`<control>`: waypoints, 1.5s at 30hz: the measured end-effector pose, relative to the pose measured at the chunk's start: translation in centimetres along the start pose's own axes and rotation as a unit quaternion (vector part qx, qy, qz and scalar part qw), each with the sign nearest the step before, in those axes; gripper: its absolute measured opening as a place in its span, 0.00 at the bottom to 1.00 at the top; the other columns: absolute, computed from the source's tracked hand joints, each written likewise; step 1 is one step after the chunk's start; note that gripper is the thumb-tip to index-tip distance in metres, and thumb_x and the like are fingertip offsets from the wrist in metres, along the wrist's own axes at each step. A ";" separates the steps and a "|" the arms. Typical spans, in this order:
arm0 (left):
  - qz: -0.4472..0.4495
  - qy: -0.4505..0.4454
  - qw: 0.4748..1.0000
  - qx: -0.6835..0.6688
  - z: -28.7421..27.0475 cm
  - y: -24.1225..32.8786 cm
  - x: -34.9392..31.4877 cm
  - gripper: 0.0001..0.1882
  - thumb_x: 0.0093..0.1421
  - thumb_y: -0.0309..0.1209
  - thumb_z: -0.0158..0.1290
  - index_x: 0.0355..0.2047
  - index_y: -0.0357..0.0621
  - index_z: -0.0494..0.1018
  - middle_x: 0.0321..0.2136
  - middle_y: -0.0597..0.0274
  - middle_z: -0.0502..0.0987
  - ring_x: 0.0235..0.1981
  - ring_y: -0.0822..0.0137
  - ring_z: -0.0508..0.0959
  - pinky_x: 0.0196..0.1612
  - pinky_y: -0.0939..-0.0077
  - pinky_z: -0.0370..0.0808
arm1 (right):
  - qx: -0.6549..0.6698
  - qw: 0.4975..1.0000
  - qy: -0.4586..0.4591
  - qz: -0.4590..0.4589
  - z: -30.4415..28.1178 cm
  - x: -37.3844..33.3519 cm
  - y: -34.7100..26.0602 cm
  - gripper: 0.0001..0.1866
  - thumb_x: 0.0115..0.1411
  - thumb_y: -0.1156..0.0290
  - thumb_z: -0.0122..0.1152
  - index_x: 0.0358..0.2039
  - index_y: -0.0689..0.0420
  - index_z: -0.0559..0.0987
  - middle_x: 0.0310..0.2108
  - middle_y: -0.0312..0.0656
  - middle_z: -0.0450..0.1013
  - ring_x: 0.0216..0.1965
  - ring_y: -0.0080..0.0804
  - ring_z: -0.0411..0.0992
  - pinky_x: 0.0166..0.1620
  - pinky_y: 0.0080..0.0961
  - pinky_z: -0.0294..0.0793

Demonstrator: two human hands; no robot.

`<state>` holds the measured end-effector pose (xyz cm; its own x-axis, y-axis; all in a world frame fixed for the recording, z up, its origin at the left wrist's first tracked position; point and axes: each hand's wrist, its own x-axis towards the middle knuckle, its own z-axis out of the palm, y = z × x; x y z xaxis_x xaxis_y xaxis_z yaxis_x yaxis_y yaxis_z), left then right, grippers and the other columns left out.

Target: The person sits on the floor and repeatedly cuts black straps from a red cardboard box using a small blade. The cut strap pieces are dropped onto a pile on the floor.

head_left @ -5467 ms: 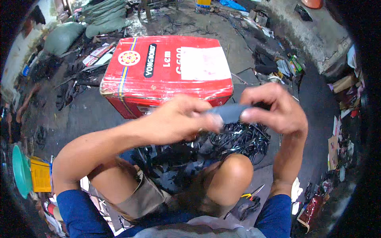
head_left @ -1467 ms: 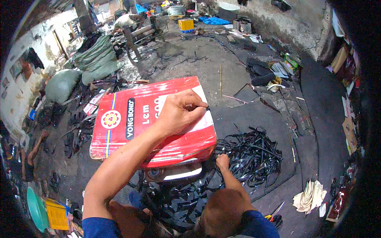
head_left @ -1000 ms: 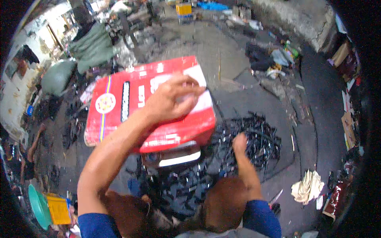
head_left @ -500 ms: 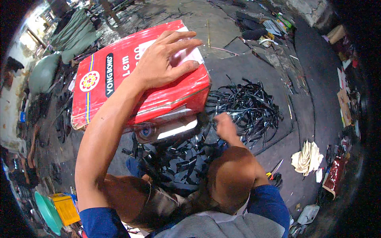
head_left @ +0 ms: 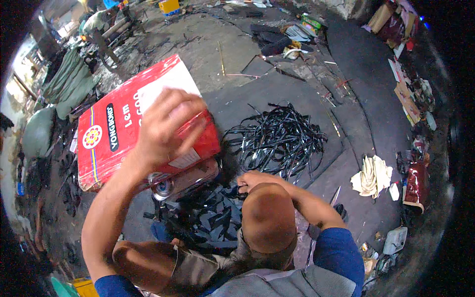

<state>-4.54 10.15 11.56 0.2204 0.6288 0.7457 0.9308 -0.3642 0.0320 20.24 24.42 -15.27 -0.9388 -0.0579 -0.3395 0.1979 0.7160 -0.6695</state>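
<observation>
A red cardboard box [head_left: 106, 161] with a white top patch stands tilted on the left, a tan container [head_left: 195, 178] with a round metal cap showing below its near edge. Over the box top is my left hand [head_left: 166, 128], smeared by motion, its fingers bent and thumb apart with nothing seen in them. My right hand [head_left: 251, 180] is closed in front of my knee, at the edge of the black scraps [head_left: 213, 218] between my legs. Something dark shows at its fingertips, too unclear to name. Just beyond it lies a tangled heap of glossy black strips [head_left: 282, 141].
A crumpled cream cloth [head_left: 371, 176] lies on the floor at right, with a pointed blade [head_left: 336, 195] nearer my right arm. Grey-green sacking [head_left: 69, 84] is heaped at far left. Dark pads [head_left: 272, 39] and litter lie ahead. A translucent jug [head_left: 396, 241] stands at lower right.
My left hand has curled its fingers over the box. My right hand has moved from beside the strip heap down and left to the scraps. The whole view has shifted.
</observation>
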 end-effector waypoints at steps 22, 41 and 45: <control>-0.384 -0.257 0.795 -0.394 -10.4 8.4 -10.3 0.11 0.66 0.28 0.56 0.48 0.38 0.78 0.39 0.57 0.82 0.42 0.68 0.79 0.49 0.69 0.75 | 0.022 0.961 0.191 -0.198 -27.9 -7.7 -25.9 0.13 0.50 0.71 0.76 0.28 0.59 0.77 0.30 0.32 0.71 0.32 0.20 0.69 0.37 0.22 0.69; -0.513 -0.103 0.735 -0.432 -13.7 8.3 -8.0 0.24 0.64 0.28 0.60 0.60 0.42 0.70 0.33 0.62 0.82 0.33 0.73 0.80 0.35 0.77 0.76 | -0.204 0.963 0.040 -0.170 -27.2 -0.7 -33.0 0.14 0.59 0.61 0.69 0.32 0.62 0.83 0.24 0.51 0.77 0.27 0.40 0.78 0.34 0.34 0.75; -0.624 -0.115 0.710 -0.307 -21.9 3.0 -13.1 0.16 0.63 0.33 0.61 0.50 0.46 0.77 0.34 0.66 0.83 0.32 0.76 0.83 0.25 0.82 0.73 | 0.013 0.997 0.072 -0.023 -30.7 0.5 -25.8 0.16 0.64 0.59 0.67 0.29 0.60 0.82 0.21 0.36 0.76 0.24 0.23 0.75 0.27 0.24 0.72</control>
<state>-10.99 -14.24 16.44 -0.5552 0.7952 -0.2437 0.1567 0.3878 0.9083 5.99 27.30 22.13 -0.9775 0.0103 -0.2107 0.1581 0.6970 -0.6994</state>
